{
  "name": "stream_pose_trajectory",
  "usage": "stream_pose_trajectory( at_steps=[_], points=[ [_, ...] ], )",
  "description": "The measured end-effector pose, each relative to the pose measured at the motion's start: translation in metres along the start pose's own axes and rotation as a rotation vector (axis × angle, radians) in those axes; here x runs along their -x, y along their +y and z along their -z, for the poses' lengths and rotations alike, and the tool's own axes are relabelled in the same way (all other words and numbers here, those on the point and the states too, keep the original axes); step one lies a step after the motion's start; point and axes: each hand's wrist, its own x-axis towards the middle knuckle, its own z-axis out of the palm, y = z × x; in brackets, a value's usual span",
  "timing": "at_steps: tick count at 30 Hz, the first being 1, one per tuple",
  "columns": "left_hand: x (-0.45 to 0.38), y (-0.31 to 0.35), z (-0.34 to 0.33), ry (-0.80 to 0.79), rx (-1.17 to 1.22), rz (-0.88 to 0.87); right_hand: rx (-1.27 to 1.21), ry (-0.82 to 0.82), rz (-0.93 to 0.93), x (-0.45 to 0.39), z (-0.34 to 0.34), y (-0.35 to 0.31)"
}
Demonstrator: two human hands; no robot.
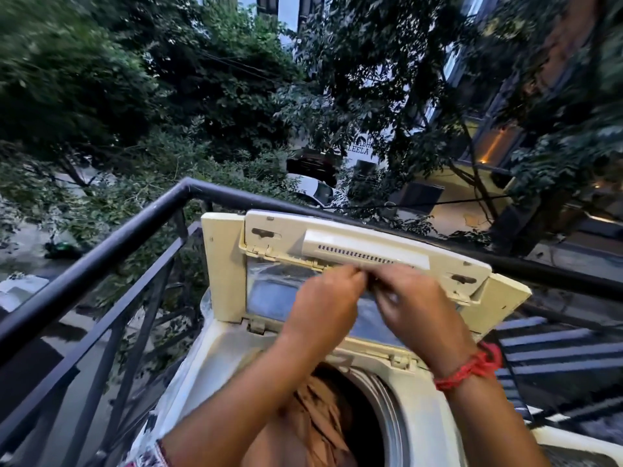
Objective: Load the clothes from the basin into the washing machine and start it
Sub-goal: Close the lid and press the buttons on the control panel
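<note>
A cream top-loading washing machine [232, 352] stands on a balcony with its folding lid [367, 251] raised upright. Brown clothes [317, 416] lie inside the round drum. Both hands are raised in front of the lid, below its slotted handle bar. My left hand [323, 305] and my right hand [414, 308] meet fingertip to fingertip at the lid's fold and pinch something small and dark there; motion blur hides what it is. A red thread band circles my right wrist. The basin is out of view.
A black metal railing [101, 251] runs along the left side and behind the machine. Beyond it are trees, a street with a parked white car [313, 188] and buildings. A striped black-and-white surface [556, 352] lies to the right of the machine.
</note>
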Motion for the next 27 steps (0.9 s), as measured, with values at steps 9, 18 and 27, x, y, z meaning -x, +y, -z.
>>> stream_pose_trajectory(
  at_steps=[9,18,27],
  points=[
    [-0.053,-0.008,0.018,0.149,-0.094,-0.030,0.226,0.057,-0.217,-0.023,0.015,0.034],
    [-0.015,-0.021,0.022,0.121,0.063,0.044,0.050,0.107,-0.316,0.024,0.031,0.001],
    [0.045,-0.015,0.041,0.036,0.133,0.034,0.295,0.082,-0.303,0.069,0.029,-0.035]
  ],
)
